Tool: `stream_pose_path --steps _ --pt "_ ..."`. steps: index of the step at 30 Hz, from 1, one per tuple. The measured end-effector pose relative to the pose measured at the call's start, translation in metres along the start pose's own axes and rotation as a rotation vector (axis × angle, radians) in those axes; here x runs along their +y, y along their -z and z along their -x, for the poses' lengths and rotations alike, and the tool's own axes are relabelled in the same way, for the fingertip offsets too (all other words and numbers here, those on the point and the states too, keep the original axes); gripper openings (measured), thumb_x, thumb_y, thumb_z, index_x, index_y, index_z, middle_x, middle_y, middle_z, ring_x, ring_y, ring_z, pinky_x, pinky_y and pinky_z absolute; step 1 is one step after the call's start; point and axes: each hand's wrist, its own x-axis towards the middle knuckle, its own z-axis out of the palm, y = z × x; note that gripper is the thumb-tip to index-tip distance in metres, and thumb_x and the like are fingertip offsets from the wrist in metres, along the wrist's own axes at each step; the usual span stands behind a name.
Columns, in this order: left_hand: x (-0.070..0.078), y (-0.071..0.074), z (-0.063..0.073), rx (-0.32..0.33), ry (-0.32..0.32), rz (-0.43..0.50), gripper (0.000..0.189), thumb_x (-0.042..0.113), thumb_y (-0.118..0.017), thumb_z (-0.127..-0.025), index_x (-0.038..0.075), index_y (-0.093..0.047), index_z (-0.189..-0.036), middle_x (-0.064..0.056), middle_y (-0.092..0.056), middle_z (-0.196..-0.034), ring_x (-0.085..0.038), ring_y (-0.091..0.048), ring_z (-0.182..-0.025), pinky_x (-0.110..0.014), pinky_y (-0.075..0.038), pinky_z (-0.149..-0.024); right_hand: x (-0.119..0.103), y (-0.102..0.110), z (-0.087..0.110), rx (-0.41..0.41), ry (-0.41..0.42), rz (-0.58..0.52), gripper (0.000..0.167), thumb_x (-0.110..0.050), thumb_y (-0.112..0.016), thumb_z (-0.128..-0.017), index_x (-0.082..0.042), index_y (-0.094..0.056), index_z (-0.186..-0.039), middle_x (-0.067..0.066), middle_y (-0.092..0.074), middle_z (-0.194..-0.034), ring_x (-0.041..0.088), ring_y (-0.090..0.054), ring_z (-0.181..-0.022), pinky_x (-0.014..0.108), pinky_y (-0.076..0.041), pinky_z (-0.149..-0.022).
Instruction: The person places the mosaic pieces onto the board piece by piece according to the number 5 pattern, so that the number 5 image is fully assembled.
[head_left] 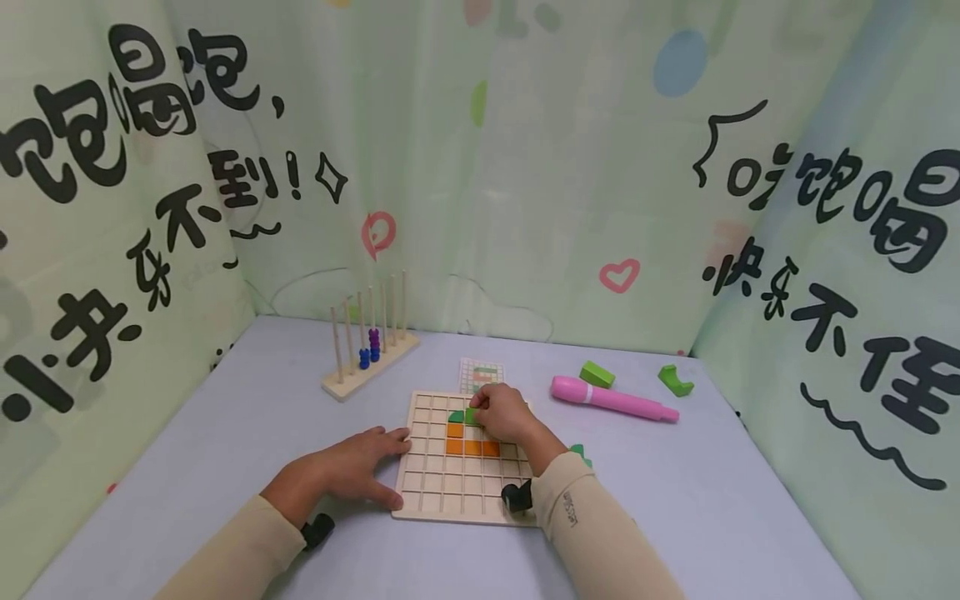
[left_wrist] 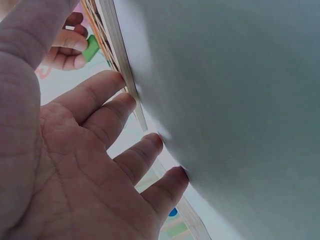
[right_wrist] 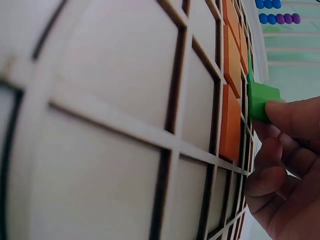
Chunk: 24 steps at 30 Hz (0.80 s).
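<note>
A wooden grid board (head_left: pixel 435 492) lies on the table with several orange square tiles (head_left: pixel 455 439) in its cells. One dark green tile with a curved side (head_left: pixel 456 417) sits above the orange ones. My right hand (head_left: pixel 504 414) pinches a light green square tile (right_wrist: pixel 262 100) between thumb and finger, at the board's upper middle, beside the dark green tile. Whether that tile touches the board, I cannot tell. Along the board's left edge my left hand (head_left: pixel 360 468) rests with spread, extended fingers; its fingertips (left_wrist: pixel 127 102) touch the side of the board.
A patterned card (head_left: pixel 481 371) lies behind the board. At the back left stands a peg rack (head_left: pixel 367 377) with blue and purple beads. A pink pen-shaped object (head_left: pixel 615 400), a green block (head_left: pixel 597 374) and a green arch (head_left: pixel 676 381) lie right. Green pieces (head_left: pixel 580 452) show beside the right forearm.
</note>
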Motion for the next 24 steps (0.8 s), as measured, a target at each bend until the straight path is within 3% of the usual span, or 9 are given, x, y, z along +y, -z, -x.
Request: stream_pose_path --steps 9,19,24 --pt "0.0011 -0.0001 0.0006 0.005 0.012 -0.008 0.089 0.043 -0.092 -0.076 0.018 -0.054 -0.153 0.002 -0.037 -0.168 -0.036 -0.028 -0.157 -0.059 -0.03 -0.123 -0.0027 -0.001 -0.0038 0.001 -0.032 0.026 0.005 -0.006 -0.066 -0.098 -0.008 -0.071 -0.099 0.003 -0.064 -0.089 0.018 -0.056 -0.081 0.032 -0.05 -0.076" --pt "0.0037 -0.0002 -0.0009 0.01 0.033 -0.003 0.09 0.043 -0.093 -0.075 0.019 -0.054 -0.153 0.002 -0.038 -0.167 -0.036 -0.029 -0.156 -0.06 -0.031 -0.123 -0.008 -0.0014 -0.0046 -0.018 -0.075 0.161 0.014 -0.008 -0.065 -0.099 -0.011 -0.077 -0.106 0.003 -0.066 -0.095 0.021 -0.056 -0.086 0.034 -0.05 -0.076" --pt "0.0027 0.0002 -0.0006 0.007 0.039 -0.007 0.091 0.043 -0.093 -0.075 0.019 -0.053 -0.153 0.002 -0.037 -0.168 -0.036 -0.029 -0.156 -0.06 -0.031 -0.122 -0.0027 0.0042 -0.0015 -0.018 -0.023 0.12 0.019 -0.01 -0.065 -0.099 -0.008 -0.076 -0.114 0.005 -0.07 -0.103 0.021 -0.059 -0.092 0.037 -0.054 -0.084"
